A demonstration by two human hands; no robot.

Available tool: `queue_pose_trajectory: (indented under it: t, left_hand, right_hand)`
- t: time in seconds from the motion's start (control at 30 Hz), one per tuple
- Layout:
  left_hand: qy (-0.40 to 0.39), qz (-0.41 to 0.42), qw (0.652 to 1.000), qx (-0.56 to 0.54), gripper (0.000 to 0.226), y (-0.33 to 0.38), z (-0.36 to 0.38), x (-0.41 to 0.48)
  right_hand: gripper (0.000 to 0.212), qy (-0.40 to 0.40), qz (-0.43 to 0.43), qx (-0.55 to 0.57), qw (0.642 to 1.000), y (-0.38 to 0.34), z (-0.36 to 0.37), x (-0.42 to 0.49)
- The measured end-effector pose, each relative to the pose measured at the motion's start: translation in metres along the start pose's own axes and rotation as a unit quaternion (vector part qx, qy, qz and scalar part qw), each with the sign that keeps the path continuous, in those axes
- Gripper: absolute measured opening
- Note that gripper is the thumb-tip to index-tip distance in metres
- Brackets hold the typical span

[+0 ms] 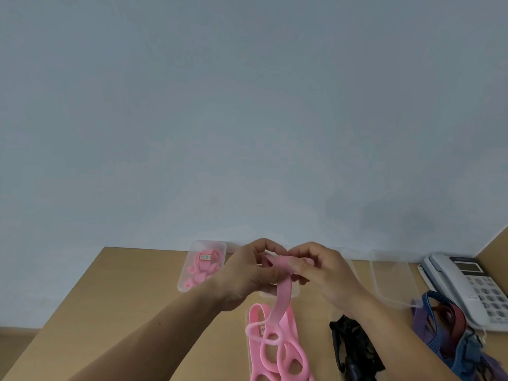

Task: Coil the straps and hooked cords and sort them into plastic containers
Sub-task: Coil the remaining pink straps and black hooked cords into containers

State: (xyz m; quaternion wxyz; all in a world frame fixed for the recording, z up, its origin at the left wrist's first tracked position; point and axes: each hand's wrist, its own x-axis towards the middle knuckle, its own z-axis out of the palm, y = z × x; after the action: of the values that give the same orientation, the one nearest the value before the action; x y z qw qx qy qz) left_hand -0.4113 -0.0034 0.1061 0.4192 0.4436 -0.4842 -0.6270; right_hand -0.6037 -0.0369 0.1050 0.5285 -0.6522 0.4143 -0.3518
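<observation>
The left side of the table (pixel 96 312) shows bare wood, room for a hand. In the middle lie pink straps (pixel 257 317); to the right black straps (pixel 354 350), blue and purple cords (pixel 437 345) and a telephone (pixel 478 284) crowd the way.

You won't find anything legible here — every mark is too small or too blurred. Just beyond your left hand (pixel 247 270), a white label (pixel 205 257) sits on the coiled pink strap (pixel 198 273) in the plastic container (pixel 182 284), its print unreadable. Below both hands, beside the pink strap (pixel 283 298) you pinch, a small tag (pixel 262 329) is blurred too. Well outside your right hand (pixel 321 268), the telephone (pixel 450 273) shows a keypad (pixel 492 298) and a display (pixel 470 267) — no digit readable.
</observation>
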Motion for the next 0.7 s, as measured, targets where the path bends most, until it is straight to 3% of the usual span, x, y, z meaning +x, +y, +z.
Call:
queue_pose_trajectory:
  t: [0.17,0.33,0.57,0.7]
  left_hand:
    - [0.049,-0.023,0.998,-0.021,0.046,-0.0016,0.0026,0.0015]
    - [-0.010,-0.062,0.998,0.019,0.022,0.0018,0.0008,-0.0006]
    - [-0.013,-0.088,0.995,-0.039,0.038,0.0050,-0.0036,-0.0023]
    - [-0.005,-0.090,0.995,-0.036,0.034,0.0041,-0.0049,-0.0016]
  right_hand:
    - [0.009,0.023,-0.025,-0.016,0.999,0.0019,-0.0001,-0.0002]
    - [0.018,0.057,-0.066,-0.037,0.995,0.0017,0.0029,0.0002]
    - [0.025,0.059,-0.128,-0.126,0.982,0.0038,0.0068,-0.0029]
    - [0.027,0.023,-0.137,-0.118,0.983,0.0068,0.0063,-0.0053]
